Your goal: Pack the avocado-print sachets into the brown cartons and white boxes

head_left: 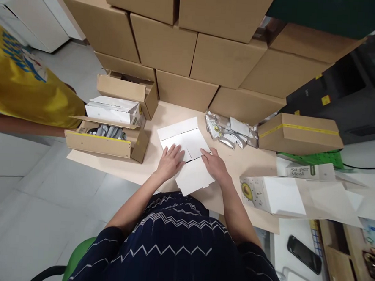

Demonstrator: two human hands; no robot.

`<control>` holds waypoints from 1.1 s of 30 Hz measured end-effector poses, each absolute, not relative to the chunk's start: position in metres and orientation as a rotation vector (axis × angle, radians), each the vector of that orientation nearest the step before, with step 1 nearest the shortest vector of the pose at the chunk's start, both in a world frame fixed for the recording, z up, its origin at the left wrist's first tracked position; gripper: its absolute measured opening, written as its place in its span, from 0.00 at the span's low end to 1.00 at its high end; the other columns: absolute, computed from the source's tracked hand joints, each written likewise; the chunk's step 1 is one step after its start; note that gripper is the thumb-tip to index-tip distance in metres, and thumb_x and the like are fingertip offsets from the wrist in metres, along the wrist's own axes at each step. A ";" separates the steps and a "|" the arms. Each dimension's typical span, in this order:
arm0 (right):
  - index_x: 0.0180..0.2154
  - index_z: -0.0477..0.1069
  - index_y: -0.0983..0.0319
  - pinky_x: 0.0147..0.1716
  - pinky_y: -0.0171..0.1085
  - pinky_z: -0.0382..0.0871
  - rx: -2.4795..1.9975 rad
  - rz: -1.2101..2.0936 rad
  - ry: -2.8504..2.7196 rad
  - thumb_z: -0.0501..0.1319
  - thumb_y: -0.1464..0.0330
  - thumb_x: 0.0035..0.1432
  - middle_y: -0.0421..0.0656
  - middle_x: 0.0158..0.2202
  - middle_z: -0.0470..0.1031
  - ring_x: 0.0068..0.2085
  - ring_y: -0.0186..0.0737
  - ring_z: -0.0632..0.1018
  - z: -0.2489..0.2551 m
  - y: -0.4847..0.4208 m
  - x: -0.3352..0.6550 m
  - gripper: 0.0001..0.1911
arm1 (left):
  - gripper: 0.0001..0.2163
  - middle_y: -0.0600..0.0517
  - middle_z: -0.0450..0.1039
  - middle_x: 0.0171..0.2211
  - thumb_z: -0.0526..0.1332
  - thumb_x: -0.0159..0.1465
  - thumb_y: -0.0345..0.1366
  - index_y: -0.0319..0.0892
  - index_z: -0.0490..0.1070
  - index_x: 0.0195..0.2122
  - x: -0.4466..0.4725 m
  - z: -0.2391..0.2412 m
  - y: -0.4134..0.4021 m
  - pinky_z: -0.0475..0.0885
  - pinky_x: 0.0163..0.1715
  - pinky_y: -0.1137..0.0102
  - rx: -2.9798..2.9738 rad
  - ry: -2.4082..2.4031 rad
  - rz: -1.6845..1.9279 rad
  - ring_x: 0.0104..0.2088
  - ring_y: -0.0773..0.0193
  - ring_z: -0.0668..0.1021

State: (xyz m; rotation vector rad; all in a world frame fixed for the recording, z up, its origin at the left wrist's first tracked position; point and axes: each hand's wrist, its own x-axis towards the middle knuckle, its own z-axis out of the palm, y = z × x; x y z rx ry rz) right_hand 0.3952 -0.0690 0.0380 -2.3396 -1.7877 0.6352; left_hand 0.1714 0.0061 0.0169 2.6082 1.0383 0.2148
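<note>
A white carton [187, 142], partly folded with its flaps spread, lies on the pale wooden table in front of me. My left hand [170, 160] rests on its left side, fingers stretched out over the white board near a crease. On the opposite side, my right hand [216, 164] grips the edge by the fold, fingers bent against the board. Part of the near flap reaches over the table's front edge toward my body. Behind the carton, to the right, lie several silver pouches [231, 130] in a loose pile.
Stacked brown boxes [229, 60] wall off the back. At left stand an open brown box [98, 143] holding pouches and a white box [113, 109]; a person in a yellow shirt [29, 80] is beside them. White printed cartons [282, 195] and a phone [304, 253] lie right.
</note>
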 end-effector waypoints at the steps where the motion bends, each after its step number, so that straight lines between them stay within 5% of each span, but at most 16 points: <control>1: 0.63 0.63 0.51 0.45 0.43 0.72 -2.365 0.633 -1.789 0.42 0.58 0.70 0.49 0.64 0.57 0.47 0.46 0.78 0.039 -0.069 0.393 0.25 | 0.20 0.44 0.56 0.68 0.52 0.69 0.42 0.44 0.64 0.61 0.171 0.017 0.007 0.52 0.65 0.43 2.603 1.034 0.209 0.69 0.45 0.55; 9: 0.65 0.60 0.51 0.45 0.44 0.71 -2.442 0.666 -1.756 0.40 0.56 0.70 0.52 0.63 0.56 0.46 0.47 0.78 0.044 -0.083 0.372 0.27 | 0.19 0.46 0.58 0.67 0.51 0.70 0.42 0.45 0.66 0.59 0.162 0.023 0.019 0.52 0.65 0.43 2.589 0.943 0.177 0.69 0.47 0.56; 15: 0.65 0.61 0.53 0.49 0.47 0.69 -2.348 0.808 -1.714 0.43 0.56 0.70 0.54 0.62 0.58 0.49 0.51 0.77 0.047 -0.089 0.378 0.27 | 0.15 0.50 0.74 0.54 0.49 0.71 0.38 0.47 0.75 0.46 0.165 0.011 0.030 0.62 0.60 0.54 2.534 1.035 0.475 0.59 0.54 0.69; 19: 0.53 0.74 0.57 0.57 0.46 0.64 -2.117 0.763 -1.741 0.48 0.58 0.68 0.51 0.59 0.64 0.57 0.50 0.71 0.042 -0.067 0.403 0.22 | 0.10 0.47 0.74 0.51 0.55 0.68 0.37 0.47 0.76 0.43 0.166 0.003 0.034 0.66 0.55 0.56 2.435 1.187 0.667 0.54 0.53 0.70; 23: 0.43 0.74 0.61 0.55 0.46 0.65 -2.070 0.697 -1.682 0.58 0.59 0.60 0.50 0.53 0.69 0.52 0.48 0.74 0.028 -0.023 0.417 0.15 | 0.14 0.43 0.68 0.53 0.64 0.61 0.39 0.46 0.72 0.48 0.165 -0.004 0.040 0.65 0.56 0.51 2.232 1.479 0.788 0.56 0.47 0.68; 25: 0.50 0.71 0.62 0.54 0.49 0.66 -2.132 0.713 -1.570 0.64 0.57 0.54 0.53 0.54 0.68 0.52 0.51 0.74 0.020 -0.002 0.420 0.24 | 0.25 0.40 0.65 0.55 0.67 0.57 0.41 0.43 0.67 0.55 0.163 -0.008 0.046 0.63 0.57 0.49 2.087 1.566 0.815 0.58 0.44 0.67; 29: 0.68 0.49 0.62 0.59 0.54 0.61 -2.015 0.883 -1.348 0.73 0.56 0.40 0.58 0.66 0.56 0.62 0.60 0.65 0.006 0.023 0.428 0.58 | 0.46 0.37 0.56 0.64 0.71 0.51 0.44 0.42 0.48 0.67 0.158 -0.013 0.064 0.56 0.63 0.48 1.878 1.471 0.790 0.66 0.41 0.58; 33: 0.70 0.40 0.59 0.57 0.51 0.65 -1.661 1.138 -1.299 0.72 0.58 0.41 0.55 0.69 0.51 0.61 0.56 0.68 -0.004 0.026 0.434 0.62 | 0.50 0.39 0.50 0.68 0.70 0.53 0.44 0.46 0.40 0.70 0.153 -0.014 0.072 0.55 0.64 0.50 1.852 1.337 0.779 0.68 0.43 0.56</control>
